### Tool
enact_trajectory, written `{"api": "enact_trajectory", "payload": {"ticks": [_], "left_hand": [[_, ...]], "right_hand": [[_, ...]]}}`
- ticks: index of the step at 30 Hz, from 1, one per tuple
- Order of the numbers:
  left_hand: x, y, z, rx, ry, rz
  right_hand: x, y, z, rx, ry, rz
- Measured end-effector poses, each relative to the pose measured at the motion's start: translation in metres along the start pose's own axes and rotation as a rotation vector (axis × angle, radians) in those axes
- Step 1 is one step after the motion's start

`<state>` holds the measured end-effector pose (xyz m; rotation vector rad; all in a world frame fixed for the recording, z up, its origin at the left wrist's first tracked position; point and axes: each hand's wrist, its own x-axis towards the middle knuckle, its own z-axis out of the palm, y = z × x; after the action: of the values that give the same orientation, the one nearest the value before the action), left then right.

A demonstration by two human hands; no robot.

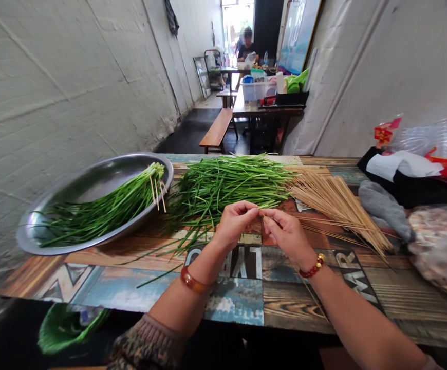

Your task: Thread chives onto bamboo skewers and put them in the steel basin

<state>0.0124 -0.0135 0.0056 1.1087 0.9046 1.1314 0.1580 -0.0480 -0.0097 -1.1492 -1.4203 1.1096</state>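
My left hand [237, 218] and my right hand [285, 231] meet fingertip to fingertip over the table, both closed in a pinch. Thin bamboo skewers [311, 294] slant from under my right wrist toward the table's near edge, in line with the pinch of my right hand. What my left fingers hold is too small to make out. Just beyond my hands lies a heap of green garlic chives [239, 180]. To its right is a fanned pile of bamboo skewers [335, 205]. A metal basin [92, 172] at left holds chives [111, 213] with skewers [157, 192] through their pale ends.
A clear bag of pale pieces [443, 246], a grey cloth-like item [383, 208] and red-and-clear packaging [431, 144] crowd the right side. A green bag [67, 326] hangs below the near edge. Behind stand a bench [219, 127], another table [246, 108] and a seated person [246, 49].
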Motion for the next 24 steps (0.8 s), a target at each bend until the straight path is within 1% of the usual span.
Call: {"api": "enact_trajectory", "payload": {"ticks": [6, 15, 18, 24], "left_hand": [[-0.0004, -0.0009, -0.0011, 0.006, 0.009, 0.026], [-0.0002, -0.0012, -0.0012, 0.015, -0.005, 0.067], [-0.0003, -0.0003, -0.0007, 0.066, -0.005, 0.088], [0.0017, -0.0022, -0.0023, 0.240, 0.027, 0.165]], "right_hand": [[-0.0004, -0.0054, 0.0010, 0.044, -0.004, 0.025], [-0.0011, -0.0030, 0.0010, 0.102, -0.012, 0.039], [-0.0007, -0.0042, 0.0014, 0.115, -0.022, 0.052], [-0.0010, -0.0053, 0.0027, 0.137, -0.023, 0.066]]}}
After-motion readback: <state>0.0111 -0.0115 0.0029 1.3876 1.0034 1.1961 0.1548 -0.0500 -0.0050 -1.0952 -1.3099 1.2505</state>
